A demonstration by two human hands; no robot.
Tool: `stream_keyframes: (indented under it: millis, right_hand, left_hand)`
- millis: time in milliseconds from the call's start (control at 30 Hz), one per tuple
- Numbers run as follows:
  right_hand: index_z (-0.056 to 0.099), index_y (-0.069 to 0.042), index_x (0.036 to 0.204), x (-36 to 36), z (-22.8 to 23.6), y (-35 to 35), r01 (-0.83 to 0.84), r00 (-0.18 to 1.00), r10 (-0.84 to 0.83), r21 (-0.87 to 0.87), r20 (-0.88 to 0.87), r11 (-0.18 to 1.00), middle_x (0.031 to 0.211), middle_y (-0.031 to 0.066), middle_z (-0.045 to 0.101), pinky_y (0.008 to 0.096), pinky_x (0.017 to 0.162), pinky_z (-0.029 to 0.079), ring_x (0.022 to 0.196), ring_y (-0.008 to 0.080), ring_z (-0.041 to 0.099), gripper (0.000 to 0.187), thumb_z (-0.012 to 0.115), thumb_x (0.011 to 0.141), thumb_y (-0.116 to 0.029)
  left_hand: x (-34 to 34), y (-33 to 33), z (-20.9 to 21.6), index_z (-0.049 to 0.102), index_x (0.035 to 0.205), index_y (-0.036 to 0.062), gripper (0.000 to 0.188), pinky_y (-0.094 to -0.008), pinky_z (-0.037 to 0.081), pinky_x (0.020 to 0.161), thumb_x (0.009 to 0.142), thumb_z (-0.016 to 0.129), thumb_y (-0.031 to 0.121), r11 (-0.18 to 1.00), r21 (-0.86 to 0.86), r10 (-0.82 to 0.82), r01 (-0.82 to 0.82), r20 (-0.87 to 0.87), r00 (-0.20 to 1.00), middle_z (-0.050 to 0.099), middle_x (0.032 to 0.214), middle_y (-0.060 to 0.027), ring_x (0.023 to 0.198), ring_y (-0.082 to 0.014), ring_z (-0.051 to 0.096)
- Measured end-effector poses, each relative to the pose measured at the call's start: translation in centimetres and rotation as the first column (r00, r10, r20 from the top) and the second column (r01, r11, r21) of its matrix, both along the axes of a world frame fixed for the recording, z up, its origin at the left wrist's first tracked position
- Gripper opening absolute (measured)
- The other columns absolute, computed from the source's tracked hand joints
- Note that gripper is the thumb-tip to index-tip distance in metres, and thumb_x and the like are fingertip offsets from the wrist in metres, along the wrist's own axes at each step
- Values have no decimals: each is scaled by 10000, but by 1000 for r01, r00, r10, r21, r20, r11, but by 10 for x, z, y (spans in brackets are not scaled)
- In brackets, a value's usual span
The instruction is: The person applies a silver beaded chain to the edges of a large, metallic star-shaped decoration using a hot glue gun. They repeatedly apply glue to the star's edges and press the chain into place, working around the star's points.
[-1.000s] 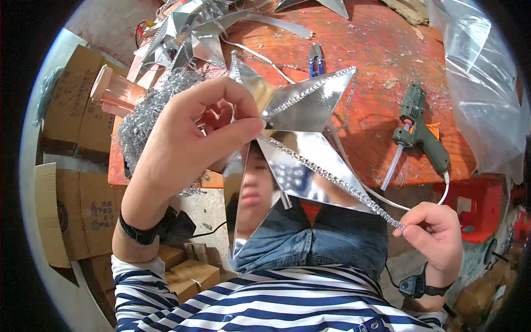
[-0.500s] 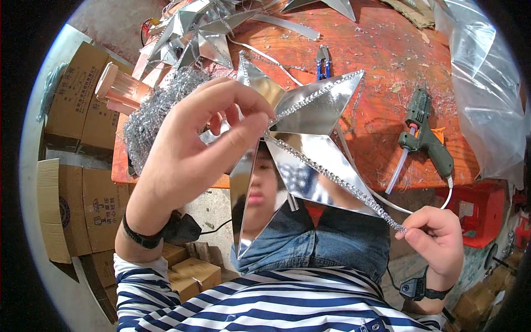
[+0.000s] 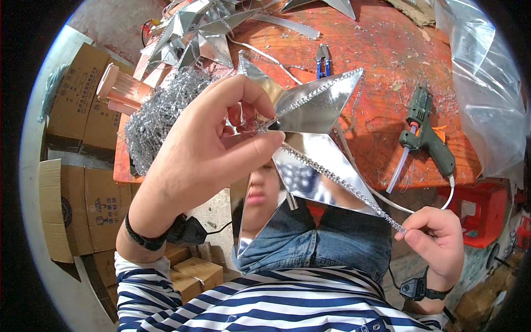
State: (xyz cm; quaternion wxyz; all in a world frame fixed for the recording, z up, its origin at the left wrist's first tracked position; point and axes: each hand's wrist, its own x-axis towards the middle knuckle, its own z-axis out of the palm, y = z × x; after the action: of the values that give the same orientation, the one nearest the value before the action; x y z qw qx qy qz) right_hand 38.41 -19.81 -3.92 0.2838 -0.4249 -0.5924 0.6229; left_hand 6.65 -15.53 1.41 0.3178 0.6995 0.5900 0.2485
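A mirror-like silver star [image 3: 318, 115] is held over my lap at the table's near edge. Silver beaded trim [image 3: 337, 178] runs along the ridge of its lower right arm, and a similar strip lines the upper right arm. My left hand [image 3: 204, 146] is at the star's centre, thumb and index fingertip slightly apart beside a small dark spot. Its other fingers are curled around a thin silver strand that is partly hidden. At the lower right tip, my right hand [image 3: 437, 238] pinches the trim's end between thumb and finger.
On the orange table [image 3: 381, 110] lie a glue gun [image 3: 423, 133] with its white cord, blue-handled pliers [image 3: 323, 62], and a heap of silver tinsel trim [image 3: 155, 122]. More silver stars [image 3: 193, 39] lie behind. Cardboard boxes [image 3: 77, 105] stand left; clear plastic sheeting [image 3: 487, 88] hangs right.
My left hand has shifted slightly right over the star's centre, and its thumb and index fingertip have parted. The right hand keeps its pinch in nearly the same place.
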Motion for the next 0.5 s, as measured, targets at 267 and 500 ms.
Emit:
stream_keyframes:
  millis: [267, 500]
  right_hand:
    - [648, 23, 829, -1, -2, 0, -28, 999, 28, 10, 17, 1000, 782, 95, 667, 229, 599, 453, 667, 114, 605, 97, 641, 839, -73]
    - [649, 16, 820, -4, -3, 2, -17, 1000, 16, 107, 11, 994, 766, 100, 669, 248, 607, 466, 670, 145, 626, 107, 645, 828, -91]
  left_hand:
    - [-1, 3, 4, 576, 943, 60, 191, -195, 345, 667, 791, 665, 134, 998, -59, -6, 6, -8, 1000, 521, 837, 44, 754, -24, 449]
    - [-3, 5, 7, 577, 934, 34, 156, -194, 360, 631, 852, 612, 162, 973, -227, 75, -31, 190, 979, 516, 802, 36, 729, -36, 461]
